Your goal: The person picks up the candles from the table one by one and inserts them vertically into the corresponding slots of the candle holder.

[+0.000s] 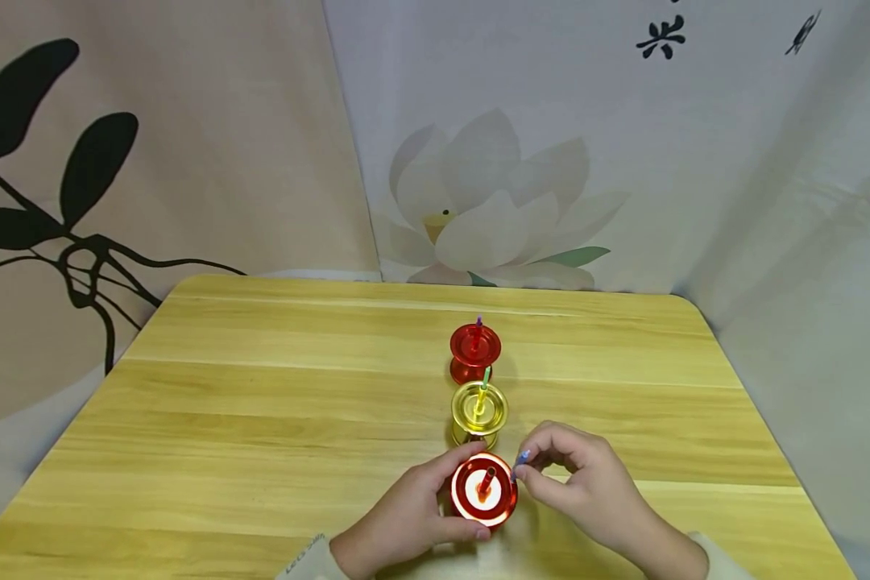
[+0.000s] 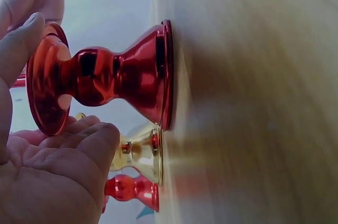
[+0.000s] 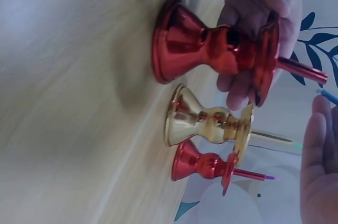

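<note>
The nearest shiny red candle holder (image 1: 484,509) stands upright on the table. My left hand (image 1: 409,515) grips it by the dish, thumb on the near side and fingers on the far side. A thin red tube (image 3: 303,70) rises from the middle of that dish. Between thumb and index finger my right hand (image 1: 598,491) pinches a small blue candle (image 1: 522,458), just right of the dish. In the right wrist view the blue candle's end (image 3: 328,95) is close to the tube's tip, apart from it. Behind stands a gold candle holder (image 1: 461,412) bearing a green candle (image 1: 486,376).
Farther back, in line with the others, a second red candle holder (image 1: 458,346) carries a purple candle (image 1: 479,321). All stand on a light wooden table (image 1: 261,403). Printed curtains (image 1: 261,121) hang behind and beside its edges.
</note>
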The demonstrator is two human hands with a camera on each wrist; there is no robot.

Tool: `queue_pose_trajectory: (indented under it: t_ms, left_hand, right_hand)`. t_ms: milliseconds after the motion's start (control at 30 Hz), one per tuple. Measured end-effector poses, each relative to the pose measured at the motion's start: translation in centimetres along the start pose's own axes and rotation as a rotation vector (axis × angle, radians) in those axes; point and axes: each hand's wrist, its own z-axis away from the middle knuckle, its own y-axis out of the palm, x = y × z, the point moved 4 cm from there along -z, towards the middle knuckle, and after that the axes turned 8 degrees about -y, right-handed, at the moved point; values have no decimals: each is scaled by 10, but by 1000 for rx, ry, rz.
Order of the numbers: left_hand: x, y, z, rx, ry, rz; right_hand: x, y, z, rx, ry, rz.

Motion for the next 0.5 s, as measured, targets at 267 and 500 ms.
queue_pose_trajectory:
  t_ms: [267, 500]
  left_hand:
    - [0, -1, 0, -9, 19, -13]
    - [0, 0, -1, -5, 26, -10]
  right_hand:
    - [11, 3, -8, -14, -31, -23]
    - [12, 7, -12, -28, -64, -28]
